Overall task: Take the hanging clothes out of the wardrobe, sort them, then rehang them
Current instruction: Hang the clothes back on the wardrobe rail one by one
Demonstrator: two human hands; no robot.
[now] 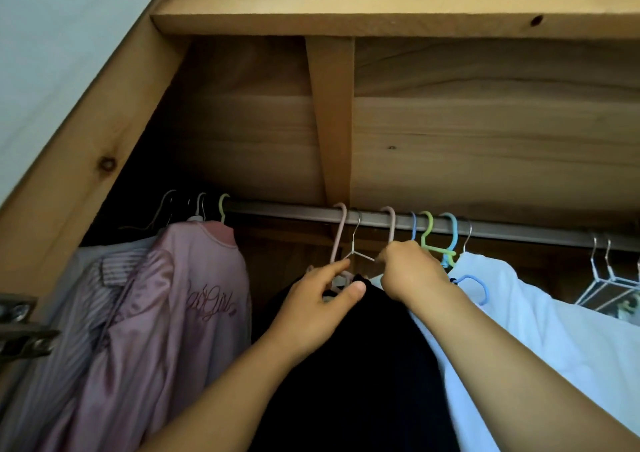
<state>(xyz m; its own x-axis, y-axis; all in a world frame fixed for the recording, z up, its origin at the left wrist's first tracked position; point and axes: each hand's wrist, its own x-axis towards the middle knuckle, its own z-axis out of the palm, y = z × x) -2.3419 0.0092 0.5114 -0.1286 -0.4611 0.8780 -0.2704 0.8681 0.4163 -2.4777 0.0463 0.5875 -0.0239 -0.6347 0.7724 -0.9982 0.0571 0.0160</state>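
Note:
A metal rail (pixel 298 211) runs across the wooden wardrobe. A black garment (pixel 356 365) hangs at the middle, under a metal wire hanger (pixel 358 240) and a pink hanger (pixel 338 230). My left hand (pixel 318 306) pinches the top of the black garment between thumb and index finger. My right hand (pixel 412 269) grips the right shoulder of the wire hanger. A pink satin jacket (pixel 180 313) and a striped shirt (pixel 93 299) hang at the left. A white garment (pixel 540 330) hangs to the right on a blue hanger (pixel 479 287).
Green and teal hangers (pixel 438 240) crowd the rail beside my right hand. Empty white wire hangers (pixel 609 271) hang at the far right. A wooden shelf (pixel 381 11) lies low above the rail. A metal hinge (pixel 20 327) juts from the left frame.

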